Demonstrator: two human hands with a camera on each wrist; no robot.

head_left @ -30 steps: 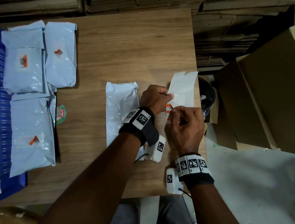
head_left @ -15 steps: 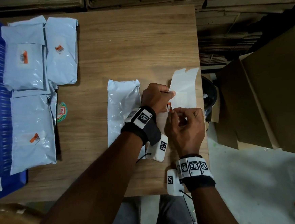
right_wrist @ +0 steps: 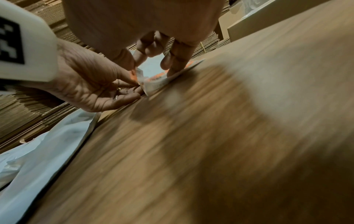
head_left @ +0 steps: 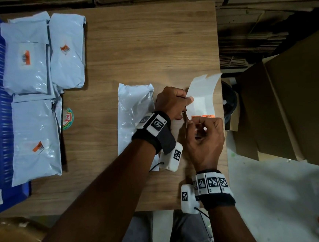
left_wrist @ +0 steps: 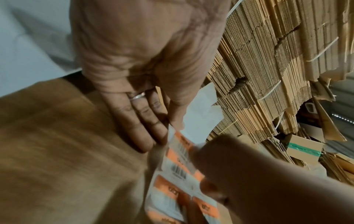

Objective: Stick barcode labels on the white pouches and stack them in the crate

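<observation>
Both hands pinch the label strip [head_left: 202, 97] right of center: left hand [head_left: 172, 102] grips its edge, right hand [head_left: 204, 137] peels a label. The unlabeled pouch [head_left: 134, 115] lies lengthwise just left of the left hand.

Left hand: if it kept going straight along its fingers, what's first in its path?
Probably the label sheet: the left hand already pinches its edge, fingers pointing across it toward the right hand. Past the sheet is the table edge, though depth is unclear.

Our head camera looking steeply down over the wooden table [head_left: 142, 43], our wrist cameras close along each palm, all three sharing the label strip [head_left: 202, 97].
</observation>
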